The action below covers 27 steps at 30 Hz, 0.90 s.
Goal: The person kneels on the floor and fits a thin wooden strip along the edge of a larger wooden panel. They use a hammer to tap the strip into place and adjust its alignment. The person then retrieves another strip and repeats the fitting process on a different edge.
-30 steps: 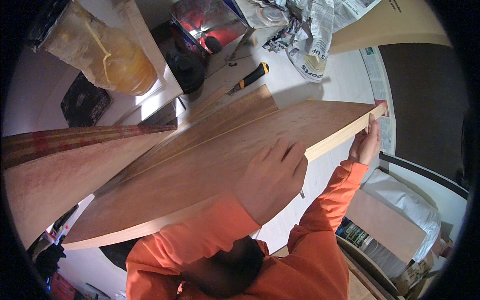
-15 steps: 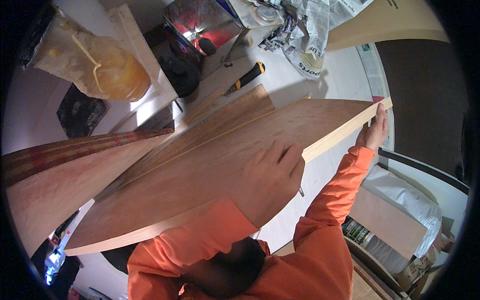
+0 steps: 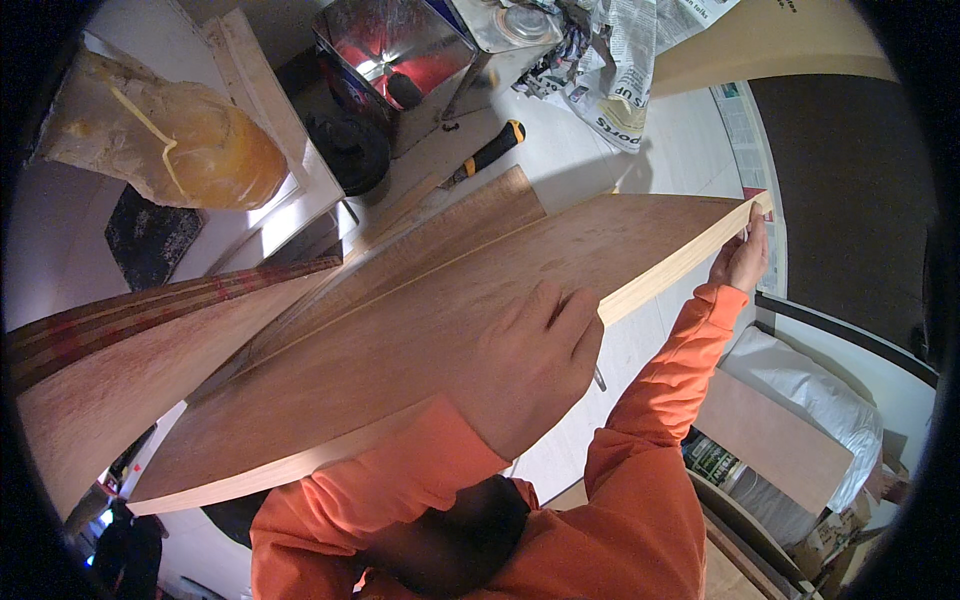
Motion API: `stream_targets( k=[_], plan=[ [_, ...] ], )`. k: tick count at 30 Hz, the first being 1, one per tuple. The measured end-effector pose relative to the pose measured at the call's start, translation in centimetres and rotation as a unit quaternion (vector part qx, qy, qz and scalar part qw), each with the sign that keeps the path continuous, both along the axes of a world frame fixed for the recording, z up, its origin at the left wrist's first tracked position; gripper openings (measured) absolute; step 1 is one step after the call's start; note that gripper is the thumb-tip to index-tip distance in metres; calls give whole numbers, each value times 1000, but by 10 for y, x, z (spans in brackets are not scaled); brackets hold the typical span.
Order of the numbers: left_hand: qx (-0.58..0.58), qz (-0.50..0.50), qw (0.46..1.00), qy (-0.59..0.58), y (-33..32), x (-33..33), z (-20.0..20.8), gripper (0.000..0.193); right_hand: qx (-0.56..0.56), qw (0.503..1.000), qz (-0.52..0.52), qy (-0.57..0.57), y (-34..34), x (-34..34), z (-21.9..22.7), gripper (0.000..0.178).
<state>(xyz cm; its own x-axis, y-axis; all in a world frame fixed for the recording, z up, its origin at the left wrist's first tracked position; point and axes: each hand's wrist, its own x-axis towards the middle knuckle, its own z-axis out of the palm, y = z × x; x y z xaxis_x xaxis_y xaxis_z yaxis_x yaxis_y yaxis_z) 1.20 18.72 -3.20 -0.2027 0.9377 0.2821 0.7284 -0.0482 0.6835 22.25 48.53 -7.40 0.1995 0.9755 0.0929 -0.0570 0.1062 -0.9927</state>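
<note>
A long brown wooden panel (image 3: 420, 330) with a pale edge slants across the middle, one side curved. My left hand (image 3: 540, 350) lies over its near edge, knuckles bent and fingers curled. From beneath those fingers pokes a slim metal tip (image 3: 600, 378); the rest of that object is hidden by the hand. At the panel's far right end, my right hand (image 3: 742, 262) grips the edge strip, fingers up against it. Both forearms wear orange sleeves.
Another wooden panel (image 3: 160, 350) stands at left, beside a bag of amber material (image 3: 190, 150). Beyond lie a black-and-yellow utility knife (image 3: 485, 152), a shiny red tin (image 3: 400, 50) and crumpled newspaper (image 3: 610, 80). At right are a white sack (image 3: 800, 390) and a plywood piece (image 3: 770, 440).
The view has shifted slightly, so most things sit a little further left. Both hands keep their places on the panel.
</note>
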Motion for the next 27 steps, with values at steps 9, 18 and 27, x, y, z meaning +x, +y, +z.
stream_targets(
  k=[9,18,27],
  plan=[
    [10,4,1000,0,-1,-1,0,33,-3,1000,4,-2,3,4,1,27],
    [15,8,1000,1,-1,0,1,34,4,1000,24,-11,9,9,-5,18],
    [16,-3,1000,7,-2,0,1,20,4,1000,4,-4,6,4,-4,20]
  ],
)
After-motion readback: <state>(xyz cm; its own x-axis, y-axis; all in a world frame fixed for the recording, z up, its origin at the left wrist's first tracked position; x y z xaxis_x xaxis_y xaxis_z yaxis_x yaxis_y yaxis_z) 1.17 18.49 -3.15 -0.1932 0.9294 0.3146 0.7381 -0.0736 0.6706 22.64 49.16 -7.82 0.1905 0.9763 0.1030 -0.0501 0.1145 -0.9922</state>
